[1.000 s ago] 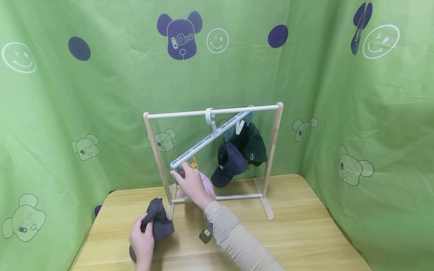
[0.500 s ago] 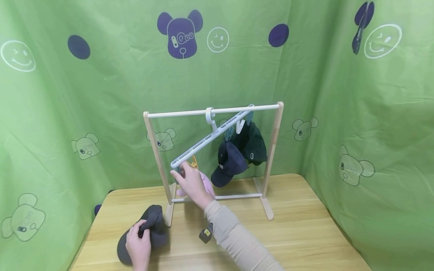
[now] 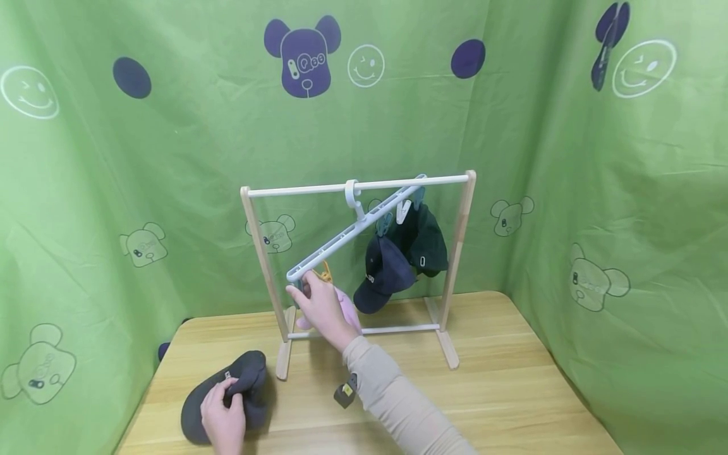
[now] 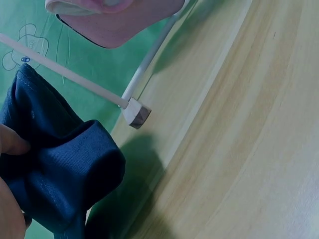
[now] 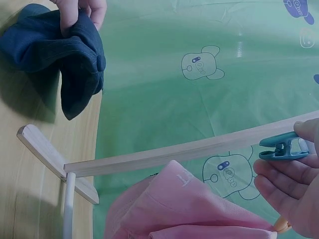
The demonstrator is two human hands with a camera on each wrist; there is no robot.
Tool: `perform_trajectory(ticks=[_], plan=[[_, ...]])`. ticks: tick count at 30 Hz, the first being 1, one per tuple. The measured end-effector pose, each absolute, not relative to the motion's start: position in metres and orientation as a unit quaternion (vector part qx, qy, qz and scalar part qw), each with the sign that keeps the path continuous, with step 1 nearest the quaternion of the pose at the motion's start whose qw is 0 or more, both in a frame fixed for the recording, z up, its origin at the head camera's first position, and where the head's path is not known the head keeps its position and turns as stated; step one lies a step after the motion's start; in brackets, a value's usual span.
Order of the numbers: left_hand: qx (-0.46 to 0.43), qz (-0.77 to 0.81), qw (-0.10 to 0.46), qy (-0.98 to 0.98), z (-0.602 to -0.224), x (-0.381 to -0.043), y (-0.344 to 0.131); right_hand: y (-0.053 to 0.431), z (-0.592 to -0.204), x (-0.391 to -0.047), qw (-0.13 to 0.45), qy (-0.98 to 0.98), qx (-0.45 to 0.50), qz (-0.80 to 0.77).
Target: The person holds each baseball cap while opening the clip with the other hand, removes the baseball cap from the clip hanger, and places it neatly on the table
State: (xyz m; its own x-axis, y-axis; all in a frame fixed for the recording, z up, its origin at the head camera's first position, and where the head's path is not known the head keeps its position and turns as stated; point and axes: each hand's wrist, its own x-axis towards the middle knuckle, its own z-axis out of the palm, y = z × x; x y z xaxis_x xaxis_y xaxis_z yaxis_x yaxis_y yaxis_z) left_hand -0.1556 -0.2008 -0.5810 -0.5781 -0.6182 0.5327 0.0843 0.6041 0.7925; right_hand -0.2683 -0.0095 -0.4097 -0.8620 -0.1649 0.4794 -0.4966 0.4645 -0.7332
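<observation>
My left hand pinches the fabric of a dark cap low over the table's left side, its brim pointing left and toward me. In the left wrist view the cap looks blue, creased and bunched. My right hand is at the lowered left end of a light-blue hanger. Between its thumb and fingers it pinches a teal clip, seen in the right wrist view. Beside that hand a pink cap hangs from an orange clip, partly hidden by the hand in the head view.
The hanger hooks on the top bar of a wooden rack, tilted with its right end high. From that end hang a navy cap and a dark green cap on clips. Green curtains surround the wooden table.
My left hand has moved left and toward me with the dark cap, whose brim has swung out to the left. The right hand has stayed at the hanger's end.
</observation>
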Motion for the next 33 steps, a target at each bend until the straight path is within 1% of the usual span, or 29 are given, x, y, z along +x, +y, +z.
perform_trajectory(ticks=[7,24,33], plan=[[0.172,-0.399,0.437,-0.788,-0.587,-0.155,-0.208,-0.009,-0.409,-0.268,0.171,-0.837,0.2,0.48],[0.214,-0.4,0.402,-0.795,-0.598,-0.148,-0.221,-0.01,-0.41,-0.269,0.171,-0.841,0.196,0.474],[0.213,-0.39,0.403,-0.8,-0.602,-0.147,-0.227,-0.009,-0.411,-0.268,0.168,-0.838,0.193,0.482]])
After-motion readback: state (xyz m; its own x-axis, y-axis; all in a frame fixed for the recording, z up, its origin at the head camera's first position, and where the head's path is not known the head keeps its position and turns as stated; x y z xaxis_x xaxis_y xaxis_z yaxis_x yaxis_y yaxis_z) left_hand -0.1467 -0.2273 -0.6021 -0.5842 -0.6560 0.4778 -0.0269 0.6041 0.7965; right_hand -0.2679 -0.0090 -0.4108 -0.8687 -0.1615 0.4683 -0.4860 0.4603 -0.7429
